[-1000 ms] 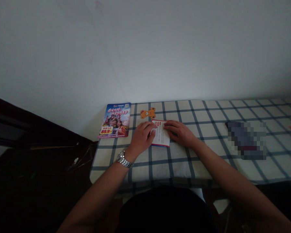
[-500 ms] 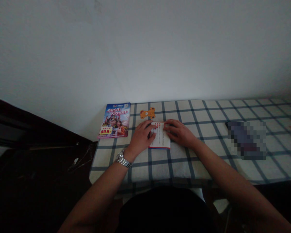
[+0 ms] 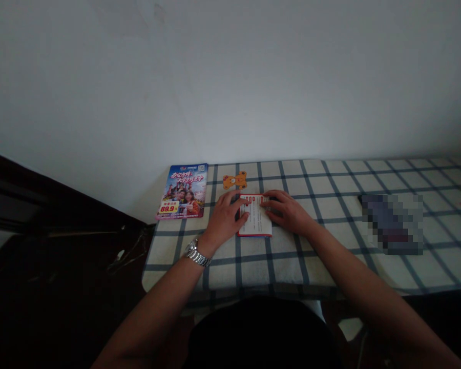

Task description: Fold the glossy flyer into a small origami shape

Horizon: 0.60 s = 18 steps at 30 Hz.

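A folded leaflet [image 3: 256,223], white with red edges and printed text, lies on the checked tablecloth in front of me. My left hand [image 3: 227,215], with a silver watch at its wrist, rests on the leaflet's left side, thumb and index finger spread over the paper. On the opposite side, my right hand [image 3: 286,211] lays its outstretched fingers on the upper right edge. Neither hand has its fingers wrapped round the paper. Just beyond the leaflet is a flat orange bear-shaped piece [image 3: 234,180], apart from both hands.
A stack of colourful flyers [image 3: 182,192] lies at the table's left end, by the wall. A dark, pixelated flat object [image 3: 392,225] lies to the right. The checked tablecloth [image 3: 322,179] covers the table, whose left edge drops to a dark floor.
Both hands stay on the leaflet with almost the same pose. The whole view has shifted very slightly.
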Each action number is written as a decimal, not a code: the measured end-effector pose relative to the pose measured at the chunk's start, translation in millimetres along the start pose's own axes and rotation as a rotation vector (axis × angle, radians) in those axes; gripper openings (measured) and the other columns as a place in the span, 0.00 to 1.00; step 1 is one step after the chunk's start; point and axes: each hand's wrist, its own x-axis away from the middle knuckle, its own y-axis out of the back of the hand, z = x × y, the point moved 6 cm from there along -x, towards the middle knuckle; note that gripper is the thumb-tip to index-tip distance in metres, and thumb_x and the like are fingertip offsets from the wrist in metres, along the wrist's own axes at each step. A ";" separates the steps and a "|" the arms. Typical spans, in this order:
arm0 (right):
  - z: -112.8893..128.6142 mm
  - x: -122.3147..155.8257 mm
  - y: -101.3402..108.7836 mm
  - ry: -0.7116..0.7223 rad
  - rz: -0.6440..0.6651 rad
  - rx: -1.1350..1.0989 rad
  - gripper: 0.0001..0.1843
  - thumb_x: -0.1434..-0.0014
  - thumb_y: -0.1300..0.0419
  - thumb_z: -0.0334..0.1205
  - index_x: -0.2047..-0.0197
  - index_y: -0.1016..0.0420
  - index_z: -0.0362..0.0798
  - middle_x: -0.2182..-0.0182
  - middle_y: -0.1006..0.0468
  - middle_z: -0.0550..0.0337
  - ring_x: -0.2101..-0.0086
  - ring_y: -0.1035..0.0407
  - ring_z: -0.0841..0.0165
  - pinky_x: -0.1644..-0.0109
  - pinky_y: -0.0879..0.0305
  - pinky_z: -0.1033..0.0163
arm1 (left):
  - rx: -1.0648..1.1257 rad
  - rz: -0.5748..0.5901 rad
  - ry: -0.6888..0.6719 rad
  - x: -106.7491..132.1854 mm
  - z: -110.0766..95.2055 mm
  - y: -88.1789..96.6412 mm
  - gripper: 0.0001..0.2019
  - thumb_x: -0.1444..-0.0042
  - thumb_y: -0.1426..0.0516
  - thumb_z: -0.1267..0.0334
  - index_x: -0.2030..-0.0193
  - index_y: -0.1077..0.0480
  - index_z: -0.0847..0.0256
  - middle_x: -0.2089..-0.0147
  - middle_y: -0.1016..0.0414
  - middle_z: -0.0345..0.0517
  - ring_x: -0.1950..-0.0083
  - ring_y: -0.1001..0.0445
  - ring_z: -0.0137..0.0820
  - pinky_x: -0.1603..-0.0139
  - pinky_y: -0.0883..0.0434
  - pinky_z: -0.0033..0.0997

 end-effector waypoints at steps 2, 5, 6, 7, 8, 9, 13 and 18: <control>-0.7 0.0 -0.3 -0.004 -0.001 -0.001 0.14 0.32 0.38 0.39 0.45 0.21 0.53 0.39 0.27 0.47 0.40 0.31 0.53 0.36 0.29 0.40 | -0.009 -0.009 0.004 0.1 -0.3 0.6 0.15 0.35 0.37 0.63 0.42 0.27 0.54 0.31 0.36 0.50 0.29 0.38 0.47 0.26 0.35 0.56; 0.0 -0.2 0.3 -0.011 -0.005 -0.010 0.14 0.32 0.38 0.38 0.45 0.21 0.53 0.40 0.26 0.47 0.40 0.30 0.53 0.37 0.28 0.41 | 0.016 0.003 -0.051 0.1 -5.1 0.4 0.15 0.33 0.40 0.64 0.41 0.27 0.53 0.33 0.34 0.49 0.30 0.36 0.45 0.27 0.34 0.55; 0.4 -0.3 0.5 -0.013 -0.004 -0.011 0.14 0.32 0.38 0.38 0.45 0.21 0.53 0.40 0.26 0.47 0.40 0.30 0.54 0.37 0.28 0.41 | 0.041 0.022 -0.092 0.3 -8.4 -0.3 0.14 0.31 0.41 0.63 0.40 0.27 0.52 0.33 0.32 0.48 0.31 0.35 0.43 0.28 0.33 0.54; 0.8 -0.3 0.6 -0.013 -0.001 -0.010 0.14 0.32 0.38 0.38 0.44 0.21 0.53 0.40 0.26 0.47 0.40 0.30 0.54 0.37 0.28 0.41 | 0.073 0.052 -0.142 0.8 -12.6 -1.3 0.14 0.30 0.43 0.63 0.40 0.27 0.52 0.34 0.30 0.47 0.31 0.33 0.41 0.29 0.31 0.52; 0.9 -0.3 0.6 -0.013 0.000 -0.009 0.14 0.32 0.38 0.38 0.44 0.21 0.53 0.40 0.26 0.47 0.40 0.30 0.54 0.37 0.28 0.41 | 0.105 0.088 -0.193 1.5 -17.1 -2.4 0.14 0.28 0.44 0.62 0.39 0.27 0.51 0.35 0.29 0.47 0.32 0.32 0.40 0.30 0.31 0.50; 0.9 -0.2 0.5 -0.012 0.001 -0.008 0.14 0.32 0.38 0.38 0.44 0.21 0.53 0.40 0.26 0.47 0.40 0.30 0.54 0.37 0.28 0.42 | 0.133 0.124 -0.238 2.5 -21.4 -3.3 0.13 0.27 0.45 0.61 0.40 0.26 0.51 0.36 0.27 0.46 0.33 0.30 0.39 0.30 0.30 0.49; 0.2 0.0 -0.1 0.010 -0.009 -0.016 0.15 0.32 0.38 0.38 0.43 0.22 0.52 0.40 0.26 0.46 0.40 0.30 0.53 0.36 0.28 0.42 | 0.155 0.211 -0.299 5.2 -31.9 -5.0 0.13 0.27 0.45 0.58 0.41 0.25 0.52 0.36 0.26 0.46 0.34 0.29 0.38 0.29 0.32 0.49; -0.2 -0.4 0.2 0.022 -0.019 -0.034 0.15 0.32 0.38 0.38 0.43 0.22 0.53 0.40 0.26 0.46 0.40 0.30 0.53 0.37 0.28 0.40 | 0.139 0.227 -0.280 5.5 -34.8 -6.9 0.14 0.28 0.44 0.56 0.40 0.25 0.51 0.36 0.27 0.47 0.35 0.29 0.41 0.30 0.32 0.51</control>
